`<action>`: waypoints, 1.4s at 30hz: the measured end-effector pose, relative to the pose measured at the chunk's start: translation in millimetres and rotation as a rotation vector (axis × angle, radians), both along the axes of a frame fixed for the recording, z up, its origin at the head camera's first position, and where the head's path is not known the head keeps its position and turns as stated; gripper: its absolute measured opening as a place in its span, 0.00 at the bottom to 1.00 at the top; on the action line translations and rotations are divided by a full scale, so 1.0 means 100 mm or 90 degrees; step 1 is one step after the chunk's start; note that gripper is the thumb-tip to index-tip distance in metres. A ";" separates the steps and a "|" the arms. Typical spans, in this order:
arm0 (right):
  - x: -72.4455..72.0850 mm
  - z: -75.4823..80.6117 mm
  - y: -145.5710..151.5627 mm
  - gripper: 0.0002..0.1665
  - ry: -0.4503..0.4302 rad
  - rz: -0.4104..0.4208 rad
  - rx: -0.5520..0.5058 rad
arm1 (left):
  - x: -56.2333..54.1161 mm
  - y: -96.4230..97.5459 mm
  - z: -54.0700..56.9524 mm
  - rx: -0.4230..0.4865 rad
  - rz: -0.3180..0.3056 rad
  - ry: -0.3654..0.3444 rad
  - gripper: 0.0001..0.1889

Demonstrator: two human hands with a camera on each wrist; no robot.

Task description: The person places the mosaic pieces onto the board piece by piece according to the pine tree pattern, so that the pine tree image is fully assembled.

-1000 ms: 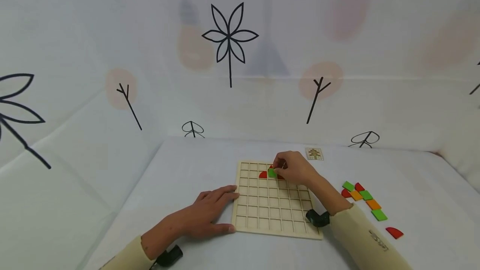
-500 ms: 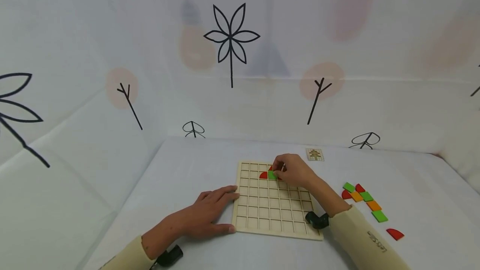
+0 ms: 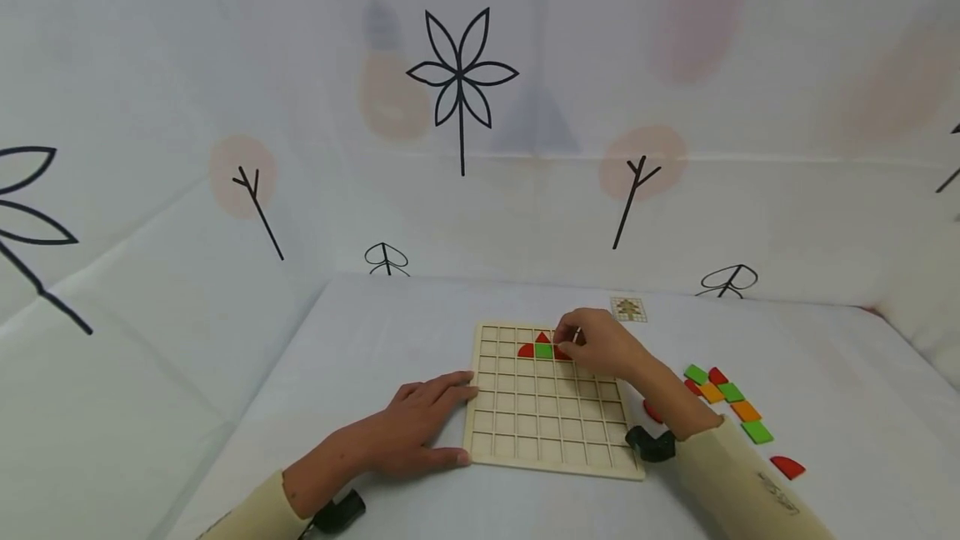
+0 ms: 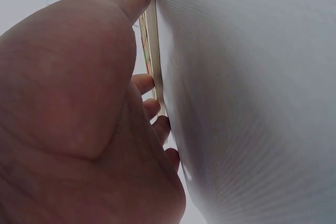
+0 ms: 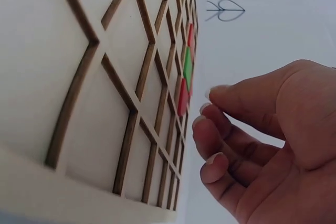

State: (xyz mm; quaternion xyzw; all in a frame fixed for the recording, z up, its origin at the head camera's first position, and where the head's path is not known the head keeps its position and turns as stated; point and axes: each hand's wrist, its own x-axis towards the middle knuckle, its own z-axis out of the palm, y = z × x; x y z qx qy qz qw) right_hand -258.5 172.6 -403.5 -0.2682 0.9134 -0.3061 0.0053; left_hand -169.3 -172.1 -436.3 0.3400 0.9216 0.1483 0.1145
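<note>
A square wooden grid board (image 3: 555, 415) lies on the white cloth. In its upper rows sit a green square tile (image 3: 543, 351), a red triangle (image 3: 542, 337) above it, a red quarter-round (image 3: 526, 351) to its left and another red piece (image 3: 562, 354), partly covered, to its right. My left hand (image 3: 423, 427) lies at the board's left edge, fingertips and thumb touching the frame. Just right of the green tile hovers my right hand (image 3: 600, 344); the right wrist view shows its fingers (image 5: 215, 166) loosely curled, apart from the board, with nothing between thumb and fingertips.
Green, orange and red loose pieces (image 3: 729, 392) lie right of the board. A single red quarter-round (image 3: 787, 467) is nearer the front, and another red piece (image 3: 652, 412) shows beside my right forearm. A small tree pattern card (image 3: 628, 309) lies behind the board.
My right hand has let go of the green tile and shifted slightly right, uncovering the tile and the red triangle. The left hand has stayed in place.
</note>
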 end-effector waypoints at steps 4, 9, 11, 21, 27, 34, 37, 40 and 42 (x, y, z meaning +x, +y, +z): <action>0.07 0.04 0.08 0.04 -0.006 0.002 0.014 | 0.00 -0.01 -0.01 0.002 0.000 -0.005 0.44; 0.20 0.04 0.20 0.02 0.012 -0.010 0.039 | 0.01 -0.02 -0.01 -0.003 0.004 -0.004 0.45; 0.24 0.03 0.27 0.01 0.026 -0.014 0.043 | 0.02 -0.02 -0.01 -0.004 0.007 -0.006 0.44; 0.42 -0.02 0.66 0.06 0.012 -0.084 0.078 | 0.03 -0.01 0.00 -0.002 0.008 -0.010 0.44; 0.50 -0.05 0.83 0.04 -0.010 -0.115 0.071 | 0.01 -0.01 0.01 -0.007 0.014 -0.019 0.45; 0.50 -0.14 0.91 0.08 -0.009 -0.137 0.067 | 0.00 -0.01 0.00 -0.004 0.005 -0.016 0.45; 0.48 -0.18 0.92 0.09 -0.018 -0.133 0.068 | 0.00 -0.01 -0.01 -0.003 0.002 -0.013 0.45; 0.48 -0.20 0.93 0.10 -0.016 -0.127 0.079 | 0.00 -0.01 0.00 -0.004 0.000 -0.013 0.44; 0.48 -0.20 0.93 0.10 -0.005 -0.116 0.087 | -0.01 -0.01 0.00 -0.006 0.000 -0.011 0.44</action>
